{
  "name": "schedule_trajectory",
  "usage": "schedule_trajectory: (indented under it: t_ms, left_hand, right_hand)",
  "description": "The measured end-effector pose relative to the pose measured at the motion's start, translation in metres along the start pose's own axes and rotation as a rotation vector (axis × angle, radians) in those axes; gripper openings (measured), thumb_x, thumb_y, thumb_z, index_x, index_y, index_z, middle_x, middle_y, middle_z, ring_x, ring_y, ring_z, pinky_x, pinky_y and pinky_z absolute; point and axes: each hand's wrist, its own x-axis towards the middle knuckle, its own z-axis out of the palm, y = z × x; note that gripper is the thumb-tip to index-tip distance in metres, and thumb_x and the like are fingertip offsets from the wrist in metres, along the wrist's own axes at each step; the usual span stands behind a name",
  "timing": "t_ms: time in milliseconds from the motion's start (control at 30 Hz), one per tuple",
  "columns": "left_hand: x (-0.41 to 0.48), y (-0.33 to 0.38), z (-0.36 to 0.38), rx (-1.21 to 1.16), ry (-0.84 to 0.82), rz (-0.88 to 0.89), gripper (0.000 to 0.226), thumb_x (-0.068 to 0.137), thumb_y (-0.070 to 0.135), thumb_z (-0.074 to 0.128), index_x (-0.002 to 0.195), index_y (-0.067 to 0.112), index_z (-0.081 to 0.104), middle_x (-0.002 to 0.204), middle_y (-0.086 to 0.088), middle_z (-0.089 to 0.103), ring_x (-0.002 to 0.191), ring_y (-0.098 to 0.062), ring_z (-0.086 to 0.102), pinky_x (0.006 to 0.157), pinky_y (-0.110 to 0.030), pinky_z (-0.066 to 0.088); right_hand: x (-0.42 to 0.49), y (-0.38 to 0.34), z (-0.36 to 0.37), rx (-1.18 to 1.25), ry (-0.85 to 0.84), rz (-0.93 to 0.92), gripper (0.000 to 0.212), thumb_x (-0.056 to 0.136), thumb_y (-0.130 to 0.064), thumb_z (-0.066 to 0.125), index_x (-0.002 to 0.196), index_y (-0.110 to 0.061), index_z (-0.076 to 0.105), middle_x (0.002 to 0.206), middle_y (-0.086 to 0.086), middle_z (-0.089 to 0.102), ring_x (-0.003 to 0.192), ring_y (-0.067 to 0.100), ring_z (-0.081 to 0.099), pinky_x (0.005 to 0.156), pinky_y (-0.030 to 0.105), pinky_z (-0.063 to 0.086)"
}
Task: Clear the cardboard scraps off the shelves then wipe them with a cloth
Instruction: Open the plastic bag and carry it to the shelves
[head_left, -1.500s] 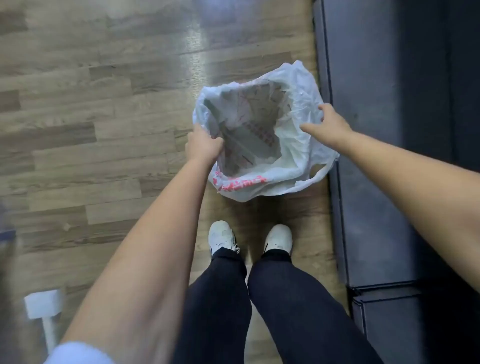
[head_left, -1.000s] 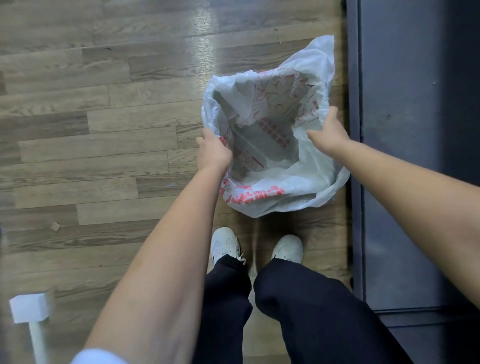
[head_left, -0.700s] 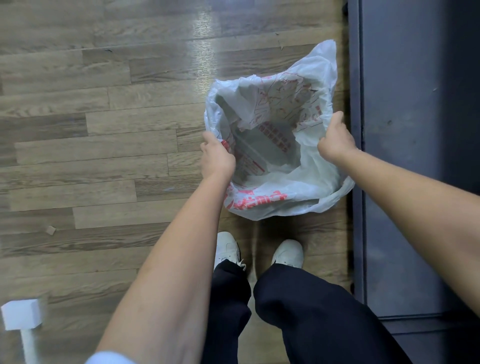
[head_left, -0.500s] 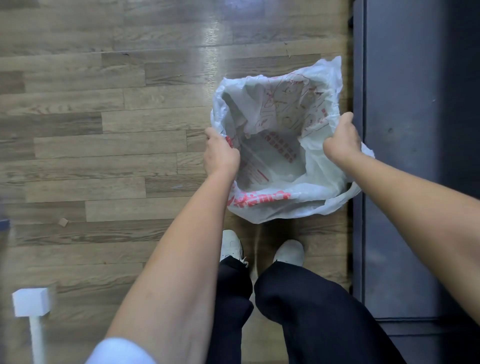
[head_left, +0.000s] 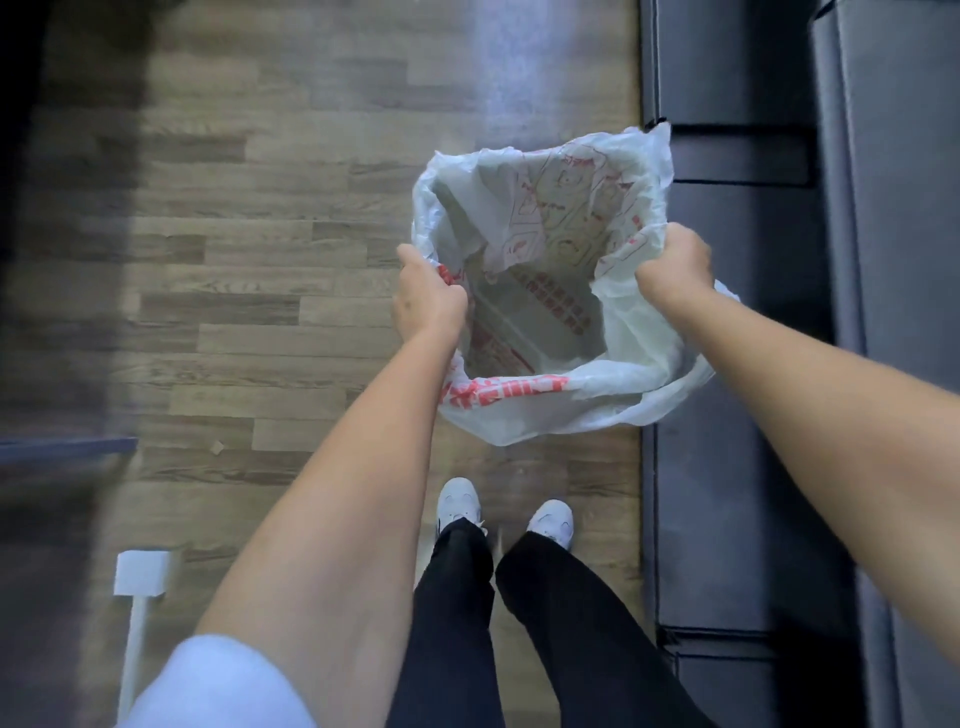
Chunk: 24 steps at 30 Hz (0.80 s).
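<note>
A white plastic bag (head_left: 550, 410) with red print hangs above the wooden floor, its mouth held wide. My left hand (head_left: 427, 299) grips the bag's left rim. My right hand (head_left: 675, 262) grips the right rim. Inside the bag I see only its own printed plastic. One small cardboard scrap (head_left: 216, 446) lies on the floor to the left. No cloth is in view.
Dark shelving (head_left: 737, 322) runs along the right side, close to the bag. A white post with a square top (head_left: 141, 571) stands at the lower left. My feet in white shoes (head_left: 457, 501) are below the bag. A dark surface edge (head_left: 62, 444) shows at far left.
Both hands kept hold of the bag and pulled its rim further apart, so the mouth is wider. The view has shifted a little, and more of the dark shelving shows.
</note>
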Motion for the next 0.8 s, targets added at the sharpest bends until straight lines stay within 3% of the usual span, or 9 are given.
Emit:
schedule_trajectory:
  t_ms: [233, 333, 433, 567, 667, 800]
  left_hand:
    - [-0.052, 0.06, -0.089, -0.049, 0.059, 0.023, 0.027, 0.082, 0.001, 0.047, 0.094, 0.013, 0.027, 0.111, -0.015, 0.061, 0.104, -0.038, 0.057, 0.073, -0.035, 0.037]
    - [-0.063, 0.077, -0.113, -0.071, 0.087, 0.036, 0.025, 0.083, 0.001, 0.048, 0.097, 0.013, 0.031, 0.11, -0.014, 0.061, 0.106, -0.037, 0.055, 0.074, -0.035, 0.037]
    - [-0.07, 0.083, -0.129, -0.084, 0.112, 0.04, 0.029, 0.084, 0.003, 0.049, 0.111, 0.007, 0.039, 0.103, -0.011, 0.059, 0.106, -0.036, 0.055, 0.075, -0.036, 0.039]
    - [-0.079, 0.079, -0.144, -0.077, 0.127, 0.047, 0.024, 0.085, 0.002, 0.048, 0.105, 0.009, 0.037, 0.11, -0.014, 0.061, 0.105, -0.037, 0.056, 0.074, -0.036, 0.04]
    - [-0.084, 0.076, -0.156, -0.088, 0.141, 0.035, 0.031, 0.085, 0.002, 0.049, 0.114, 0.005, 0.04, 0.113, -0.014, 0.06, 0.107, -0.036, 0.056, 0.077, -0.037, 0.043]
    - [-0.084, 0.064, -0.173, -0.133, 0.171, 0.01, 0.024, 0.085, 0.001, 0.048, 0.105, 0.009, 0.038, 0.113, -0.014, 0.059, 0.106, -0.036, 0.056, 0.075, -0.035, 0.041]
  right_hand:
    - [-0.055, -0.058, -0.089, 0.023, 0.056, -0.072, 0.034, 0.083, 0.001, 0.039, 0.111, -0.003, 0.056, 0.117, 0.016, 0.058, 0.105, 0.035, 0.056, 0.084, 0.037, 0.048]
    - [-0.068, -0.071, -0.11, 0.021, 0.082, -0.107, 0.031, 0.084, -0.002, 0.041, 0.111, -0.002, 0.057, 0.116, 0.017, 0.058, 0.105, 0.035, 0.055, 0.078, 0.033, 0.045]
    - [-0.078, -0.081, -0.12, 0.018, 0.102, -0.132, 0.029, 0.086, -0.004, 0.042, 0.111, -0.003, 0.056, 0.117, 0.017, 0.057, 0.104, 0.036, 0.054, 0.074, 0.029, 0.038]
    - [-0.09, -0.091, -0.124, 0.018, 0.097, -0.181, 0.028, 0.088, -0.01, 0.042, 0.11, -0.005, 0.058, 0.117, 0.017, 0.058, 0.104, 0.035, 0.055, 0.075, 0.028, 0.038]
    - [-0.1, -0.1, -0.125, 0.004, 0.089, -0.203, 0.026, 0.09, -0.01, 0.041, 0.108, -0.003, 0.057, 0.116, 0.017, 0.057, 0.104, 0.035, 0.055, 0.074, 0.028, 0.038]
    - [-0.11, -0.122, -0.121, -0.032, 0.069, -0.257, 0.022, 0.088, -0.006, 0.04, 0.102, -0.004, 0.058, 0.109, 0.016, 0.058, 0.105, 0.034, 0.054, 0.074, 0.03, 0.04]
